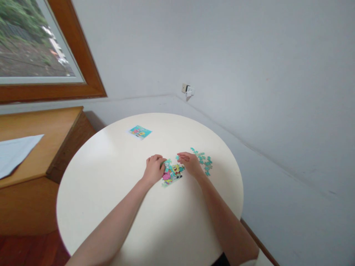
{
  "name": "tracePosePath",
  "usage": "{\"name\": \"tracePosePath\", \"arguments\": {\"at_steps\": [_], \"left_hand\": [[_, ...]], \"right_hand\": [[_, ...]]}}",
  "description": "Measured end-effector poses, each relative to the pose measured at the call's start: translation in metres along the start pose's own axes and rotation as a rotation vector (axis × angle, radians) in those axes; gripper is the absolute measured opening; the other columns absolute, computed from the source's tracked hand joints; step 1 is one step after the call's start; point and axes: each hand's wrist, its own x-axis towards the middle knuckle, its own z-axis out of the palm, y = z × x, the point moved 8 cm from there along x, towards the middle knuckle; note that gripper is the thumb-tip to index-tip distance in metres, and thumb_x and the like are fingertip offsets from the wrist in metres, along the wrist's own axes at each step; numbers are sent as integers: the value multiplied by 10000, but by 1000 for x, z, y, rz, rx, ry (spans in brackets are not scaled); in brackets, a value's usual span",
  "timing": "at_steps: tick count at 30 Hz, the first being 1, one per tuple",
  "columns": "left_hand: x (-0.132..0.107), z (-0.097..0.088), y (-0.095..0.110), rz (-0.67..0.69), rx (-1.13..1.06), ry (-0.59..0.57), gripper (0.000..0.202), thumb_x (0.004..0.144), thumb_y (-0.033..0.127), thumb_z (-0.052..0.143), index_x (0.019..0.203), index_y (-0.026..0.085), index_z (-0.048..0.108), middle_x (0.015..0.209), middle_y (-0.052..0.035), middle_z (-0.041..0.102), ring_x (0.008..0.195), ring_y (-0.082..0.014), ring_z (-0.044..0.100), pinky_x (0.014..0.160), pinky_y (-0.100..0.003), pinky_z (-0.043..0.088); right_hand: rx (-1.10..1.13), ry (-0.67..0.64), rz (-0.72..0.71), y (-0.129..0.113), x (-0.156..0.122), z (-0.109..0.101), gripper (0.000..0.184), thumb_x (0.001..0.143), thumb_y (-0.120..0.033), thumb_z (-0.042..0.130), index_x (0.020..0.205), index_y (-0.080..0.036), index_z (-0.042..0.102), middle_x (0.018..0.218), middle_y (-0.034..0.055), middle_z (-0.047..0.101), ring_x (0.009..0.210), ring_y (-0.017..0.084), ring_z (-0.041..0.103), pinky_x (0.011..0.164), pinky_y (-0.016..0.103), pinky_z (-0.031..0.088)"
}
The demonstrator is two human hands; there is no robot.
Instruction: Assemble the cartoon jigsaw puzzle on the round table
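Observation:
A partly joined jigsaw puzzle (172, 173) lies flat on the white round table (111, 199), with a yellow and a pink cartoon figure on a turquoise ground. My left hand (154, 169) is at its left edge, fingers bent and held together, fingertips against its upper left part. Just above the puzzle's upper right edge, my right hand (189, 162) pinches a small turquoise puzzle piece (177, 157) between thumb and fingers. Loose turquoise pieces (208, 162) lie scattered to the right of that hand, several of them partly behind it.
A picture card (140, 132) with the same cartoon figures lies toward the table's far left. Beyond the table are a wall socket with a white plug (189, 91), a wooden cabinet (63, 129) bearing a pale cloth or sheet (16, 153), and a wood-framed window (85, 55).

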Motion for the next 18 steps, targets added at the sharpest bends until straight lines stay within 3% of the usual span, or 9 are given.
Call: {"name": "tracePosePath", "arguments": {"at_steps": [18], "left_hand": [[0, -1, 0, -16, -17, -7, 315, 813, 172, 465, 1028, 230, 688, 1107, -76, 621, 1092, -238, 531, 982, -449, 372]], "right_hand": [[97, -20, 35, 4, -2, 11, 167, 662, -152, 626, 821, -186, 665, 755, 29, 731, 705, 178, 711, 706, 314, 577]]}}
